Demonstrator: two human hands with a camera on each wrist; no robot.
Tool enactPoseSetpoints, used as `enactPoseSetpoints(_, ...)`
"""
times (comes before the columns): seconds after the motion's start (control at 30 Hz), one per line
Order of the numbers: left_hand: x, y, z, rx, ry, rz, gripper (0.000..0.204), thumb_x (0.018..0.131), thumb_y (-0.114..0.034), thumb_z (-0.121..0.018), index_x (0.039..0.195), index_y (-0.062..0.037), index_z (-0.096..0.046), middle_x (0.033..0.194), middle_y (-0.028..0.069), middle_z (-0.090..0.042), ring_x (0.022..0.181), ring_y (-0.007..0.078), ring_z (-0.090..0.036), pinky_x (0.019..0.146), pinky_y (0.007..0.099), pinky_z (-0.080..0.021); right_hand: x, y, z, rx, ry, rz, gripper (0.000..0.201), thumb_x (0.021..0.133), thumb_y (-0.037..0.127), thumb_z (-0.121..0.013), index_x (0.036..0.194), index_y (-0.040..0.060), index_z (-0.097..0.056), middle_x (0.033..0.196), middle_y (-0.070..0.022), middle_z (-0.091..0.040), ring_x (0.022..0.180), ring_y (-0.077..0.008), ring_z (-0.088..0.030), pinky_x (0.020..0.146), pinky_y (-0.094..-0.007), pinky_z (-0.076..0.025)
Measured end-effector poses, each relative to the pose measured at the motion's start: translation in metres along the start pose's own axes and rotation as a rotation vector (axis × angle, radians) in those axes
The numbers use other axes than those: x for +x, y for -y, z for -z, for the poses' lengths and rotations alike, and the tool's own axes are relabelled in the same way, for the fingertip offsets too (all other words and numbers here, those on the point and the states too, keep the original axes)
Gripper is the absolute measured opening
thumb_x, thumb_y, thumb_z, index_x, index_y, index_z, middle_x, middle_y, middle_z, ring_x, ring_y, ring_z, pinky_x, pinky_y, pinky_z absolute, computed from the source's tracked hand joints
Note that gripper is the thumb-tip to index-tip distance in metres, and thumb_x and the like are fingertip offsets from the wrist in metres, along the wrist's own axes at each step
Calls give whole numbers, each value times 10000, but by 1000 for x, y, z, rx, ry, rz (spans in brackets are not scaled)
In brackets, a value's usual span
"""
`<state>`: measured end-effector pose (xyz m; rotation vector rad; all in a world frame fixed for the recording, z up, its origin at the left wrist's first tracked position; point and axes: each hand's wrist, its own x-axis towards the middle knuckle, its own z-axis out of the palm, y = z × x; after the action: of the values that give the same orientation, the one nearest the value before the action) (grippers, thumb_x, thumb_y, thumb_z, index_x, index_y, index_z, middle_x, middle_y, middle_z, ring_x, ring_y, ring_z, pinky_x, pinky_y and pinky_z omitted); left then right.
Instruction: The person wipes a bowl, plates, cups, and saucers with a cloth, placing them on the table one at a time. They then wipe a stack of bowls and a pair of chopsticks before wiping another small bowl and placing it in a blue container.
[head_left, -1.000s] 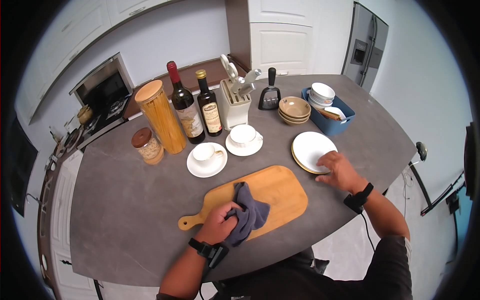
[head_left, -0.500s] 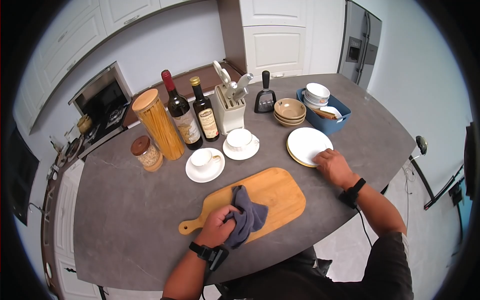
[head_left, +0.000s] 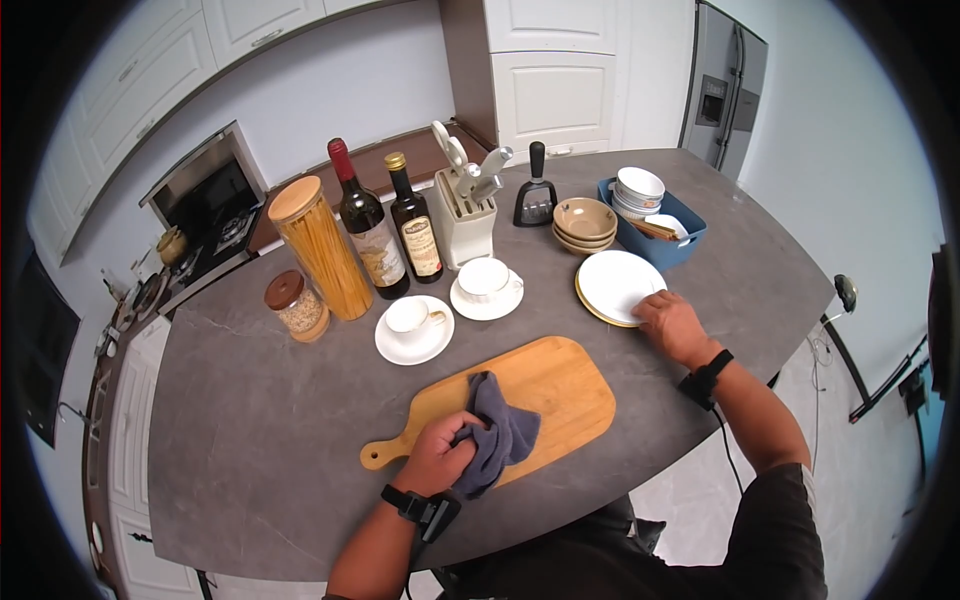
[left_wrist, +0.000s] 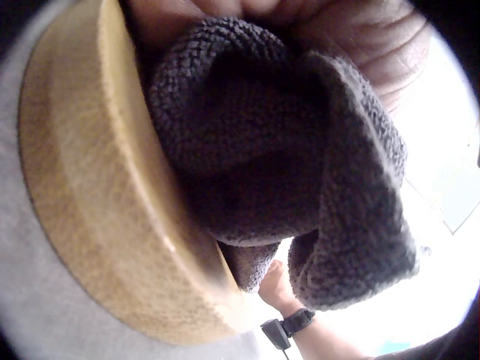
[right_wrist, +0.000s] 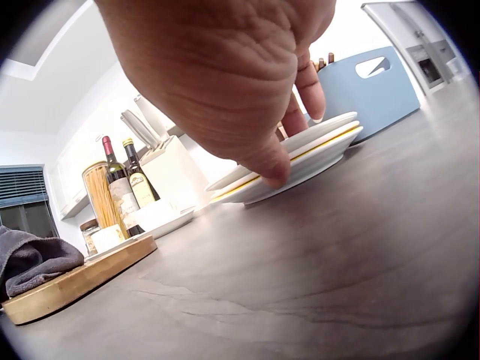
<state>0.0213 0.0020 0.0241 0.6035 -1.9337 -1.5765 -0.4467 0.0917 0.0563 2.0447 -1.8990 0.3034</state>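
Observation:
My left hand [head_left: 440, 455] grips a bunched dark grey cloth [head_left: 497, 440] over the wooden cutting board [head_left: 570, 390]. In the left wrist view the folded cloth [left_wrist: 255, 142] hangs under the palm beside the board's edge [left_wrist: 97, 187]. At the right, my right hand [head_left: 675, 328] holds the near right rim of two stacked white plates [head_left: 618, 285]. The right wrist view shows the thumb of that hand [right_wrist: 217, 75] against the side of the plates [right_wrist: 315, 150], with other fingers over the top; the lower plate has a yellow rim line.
Two white cups on saucers [head_left: 415, 345] stand behind the board. Further back are a grain jar [head_left: 297, 307], a pasta jar [head_left: 325, 250], two bottles [head_left: 378, 250], a knife block [head_left: 465, 225] and a black-handled utensil [head_left: 536, 200]. Brown bowls [head_left: 584, 222] stand beside a blue bin [head_left: 685, 250].
My right hand has moved from hovering at the plates' near edge to holding their rim, and the plates sit slightly farther back. My left hand stays on the cloth.

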Motion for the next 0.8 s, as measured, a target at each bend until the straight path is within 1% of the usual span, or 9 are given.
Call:
enactPoseSetpoints(0.33,0,2,0,18,-5,-26,123,1005,-58,-619,1062,15,-700,872,21,-697,807,74,-619,747,267,-520,-4,-3,0,0,5,-28,233,868,85,-734,1100,74,-751,1102,-110,-746,1086,-309,-672,969,-453,-524)
enactPoseSetpoints(0.4,0,1,0,4,-4,-10,123,1007,-61,-619,1060,14,-700,876,22,-699,809,75,-620,750,266,-520,-7,-1,-2,-19,-22,-31,294,844,76,-766,1136,72,-739,1130,-109,-742,1097,-314,-669,966,-450,-522)
enactPoseSetpoints(0.43,0,1,0,5,-9,-11,123,1007,-61,-619,1060,14,-700,876,22,-699,809,75,-620,750,266,-520,-7,7,1,-18,-24,-26,294,844,76,-766,1136,72,-739,1130,-109,-742,1097,-314,-669,966,-450,-522)
enactPoseSetpoints(0.53,0,-1,-2,8,-11,1,121,1008,-63,-623,1065,12,-698,880,19,-700,812,75,-623,751,264,-520,-4,48,22,151,-177,-2,395,801,57,-821,1182,66,-714,1165,-109,-728,1106,-326,-670,974,-452,-520)
enactPoseSetpoints(0.57,1,-2,-1,18,-8,-3,123,1010,-65,-621,1069,12,-697,884,18,-699,814,73,-622,752,261,-520,-1,58,26,154,-171,-8,395,801,57,-821,1182,66,-714,1165,-109,-728,1106,-326,-670,974,-452,-520)
enactPoseSetpoints(0.63,0,-1,-1,28,5,-1,125,1012,-67,-618,1073,11,-696,888,16,-698,816,71,-622,753,259,-519,7,78,29,310,-197,44,381,819,63,-815,1186,60,-711,1168,-112,-727,1116,-326,-668,984,-452,-518)
enactPoseSetpoints(0.7,1,2,0,34,-10,-10,136,1016,-70,-608,1081,11,-697,900,11,-697,828,67,-621,759,257,-518,20,99,24,357,-235,64,327,846,67,-797,1164,64,-721,1162,-123,-730,1097,-340,-673,956,-451,-533)
enactPoseSetpoints(0.77,1,2,0,17,-23,11,143,1018,-71,-602,1089,11,-696,910,9,-696,836,66,-620,768,256,-518,34,123,19,525,-225,77,252,879,87,-784,1123,58,-730,1071,-142,-742,997,-352,-703,864,-446,-564)
enactPoseSetpoints(0.8,0,2,-1,-1,-34,33,151,1020,-73,-595,1097,10,-695,921,6,-695,844,66,-619,776,255,-517,43,136,17,528,-224,79,252,879,87,-784,1123,58,-730,1071,-142,-742,997,-352,-703,864,-446,-564)
